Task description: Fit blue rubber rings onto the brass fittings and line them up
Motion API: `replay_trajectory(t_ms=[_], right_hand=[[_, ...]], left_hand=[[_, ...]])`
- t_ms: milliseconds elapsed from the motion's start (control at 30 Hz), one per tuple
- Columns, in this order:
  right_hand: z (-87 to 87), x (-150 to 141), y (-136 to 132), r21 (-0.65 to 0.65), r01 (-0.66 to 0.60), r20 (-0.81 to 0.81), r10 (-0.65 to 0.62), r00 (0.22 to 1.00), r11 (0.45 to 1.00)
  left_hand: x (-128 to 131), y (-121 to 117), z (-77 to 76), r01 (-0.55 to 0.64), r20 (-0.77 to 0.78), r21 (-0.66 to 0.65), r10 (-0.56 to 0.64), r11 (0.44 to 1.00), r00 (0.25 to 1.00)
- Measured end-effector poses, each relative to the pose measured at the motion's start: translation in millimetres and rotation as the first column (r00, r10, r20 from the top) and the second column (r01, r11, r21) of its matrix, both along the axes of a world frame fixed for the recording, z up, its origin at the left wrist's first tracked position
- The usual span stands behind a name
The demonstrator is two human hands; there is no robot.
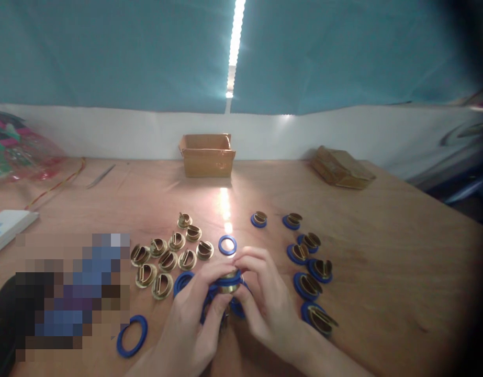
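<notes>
Between the fingertips of both hands is a round brass fitting (228, 288) with a blue ring around its rim. My left hand (194, 311) pinches it from the left, thumb below and fingers above. From the other side my right hand (270, 306) grips the same piece, also with bent fingers and thumb. More blue rings (181, 284) lie under and beside my hands, partly hidden. One loose blue ring (227, 237) rests just beyond my fingertips. Several bare brass fittings (168, 260) with upright flaps are grouped left of my hands. On the right stand several brass fittings with blue rings (307, 286).
A larger-looking blue ring (144, 331) lies at front left, near a pixelated area. An open cardboard box (208, 163) stands at the back, a brown carton (343, 167) to its right. At left are tweezers (101, 176), a white device (9, 226) and a plastic bag (23, 149).
</notes>
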State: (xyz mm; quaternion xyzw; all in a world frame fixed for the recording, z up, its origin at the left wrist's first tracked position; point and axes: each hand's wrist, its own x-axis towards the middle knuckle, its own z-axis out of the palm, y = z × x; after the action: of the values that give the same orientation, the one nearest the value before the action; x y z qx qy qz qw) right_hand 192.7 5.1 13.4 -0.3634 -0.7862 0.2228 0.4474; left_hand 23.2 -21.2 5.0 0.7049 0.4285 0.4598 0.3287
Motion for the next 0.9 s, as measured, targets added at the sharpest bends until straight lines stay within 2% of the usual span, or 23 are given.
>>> replay_trajectory(t_ms=[100,233,367,500,633,900], right_hand=[[0.3,-1,0,0.071,0.025,-0.054,-0.022,0.998,0.997],[0.2,-1,1,0.060,0.023,-0.060,-0.019,0.998,0.998],[-2.3,-1,0,0.078,0.036,-0.046,-0.032,0.998,0.996],[-4.4,-3,-1,0.085,0.043,-0.091,-0.035,0.995,0.995],[-6.1,-3,-2,0.080,0.044,-0.134,-0.033,0.990,0.996],[-3.7,-1,-1,0.115,0.052,-0.075,-0.043,0.996,0.992]], left_hand=[[3,0,-2.1,-0.082,-0.033,0.115,0.087,0.990,0.996],[4,2,-6.7,-0.167,0.012,0.206,0.168,0.964,0.986],[1,4,-9.7,-0.200,-0.029,0.329,0.222,0.923,0.975],[0,3,-11.5,-0.266,-0.011,0.327,0.285,0.907,0.959],[0,2,-15.8,-0.245,0.008,0.315,0.256,0.917,0.967],[-2,1,-17.7,-0.273,-0.012,0.250,0.284,0.929,0.959]])
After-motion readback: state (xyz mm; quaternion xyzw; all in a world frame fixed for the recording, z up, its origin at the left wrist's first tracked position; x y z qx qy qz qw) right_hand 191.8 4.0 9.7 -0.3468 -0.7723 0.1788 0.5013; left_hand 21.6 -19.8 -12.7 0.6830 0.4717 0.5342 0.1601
